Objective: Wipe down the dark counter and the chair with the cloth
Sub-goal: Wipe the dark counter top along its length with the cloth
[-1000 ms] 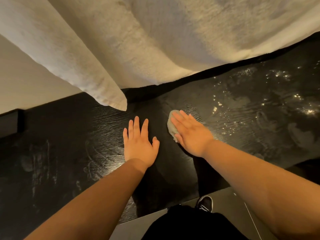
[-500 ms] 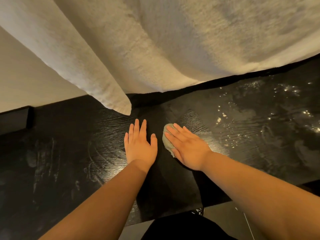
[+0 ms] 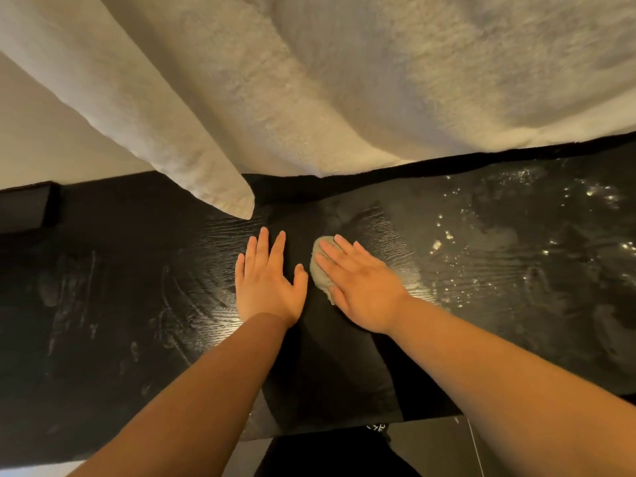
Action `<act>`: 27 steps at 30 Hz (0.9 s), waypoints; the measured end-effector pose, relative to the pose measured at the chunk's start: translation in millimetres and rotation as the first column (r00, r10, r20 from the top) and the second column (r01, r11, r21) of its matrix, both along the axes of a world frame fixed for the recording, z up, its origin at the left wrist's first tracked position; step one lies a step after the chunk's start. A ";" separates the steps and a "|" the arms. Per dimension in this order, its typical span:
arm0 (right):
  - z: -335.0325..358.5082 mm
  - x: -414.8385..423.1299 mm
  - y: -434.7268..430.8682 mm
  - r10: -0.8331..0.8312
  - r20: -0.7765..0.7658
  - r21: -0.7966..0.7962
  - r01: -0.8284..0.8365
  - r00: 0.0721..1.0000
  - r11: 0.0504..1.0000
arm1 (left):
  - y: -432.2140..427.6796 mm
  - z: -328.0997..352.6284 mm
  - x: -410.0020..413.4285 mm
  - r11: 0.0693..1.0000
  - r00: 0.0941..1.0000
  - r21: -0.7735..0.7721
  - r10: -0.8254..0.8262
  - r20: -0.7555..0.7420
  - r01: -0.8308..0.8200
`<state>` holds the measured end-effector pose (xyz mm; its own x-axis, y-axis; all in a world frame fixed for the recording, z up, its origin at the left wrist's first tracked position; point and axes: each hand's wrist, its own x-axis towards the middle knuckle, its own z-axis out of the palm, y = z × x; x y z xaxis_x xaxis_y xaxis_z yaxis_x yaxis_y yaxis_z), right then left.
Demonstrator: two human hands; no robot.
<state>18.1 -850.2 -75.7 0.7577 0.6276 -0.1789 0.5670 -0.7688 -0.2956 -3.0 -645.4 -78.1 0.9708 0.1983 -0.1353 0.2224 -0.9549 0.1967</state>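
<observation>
The dark counter [image 3: 120, 304] has a black wood-grain top and runs across the view; it shows dull smears on the left and glinting wet spots on the right. My right hand [image 3: 361, 287] lies flat with straight fingers on a small grey-green cloth [image 3: 318, 270], pressing it onto the counter near the middle. Only the cloth's left edge shows from under the palm. My left hand [image 3: 270, 280] rests flat on the counter just left of the cloth, fingers spread, holding nothing. No chair is in view.
A thick white towel or blanket [image 3: 344, 80] hangs over the counter's far edge, one corner [image 3: 237, 201] drooping close above my left hand. A dark block [image 3: 27, 208] sits at the far left. The floor [image 3: 430, 442] lies below the near edge.
My right hand has slid the cloth leftward, toward my left hand. The view has shifted, so both hands sit a little lower in the frame. The left hand stays flat.
</observation>
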 end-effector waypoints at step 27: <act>-2.4 33.3 -1.8 -0.196 0.088 0.049 0.192 0.977 0.980 | -2.8 3.1 2.5 1.000 0.999 0.029 -0.002 -0.053 0.003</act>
<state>51.3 -852.0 -78.1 0.8778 0.4723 -0.0800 0.4346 -0.8554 -0.2819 -0.5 -648.2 -75.0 0.9629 0.2004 -0.1810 0.2294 -0.9607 0.1566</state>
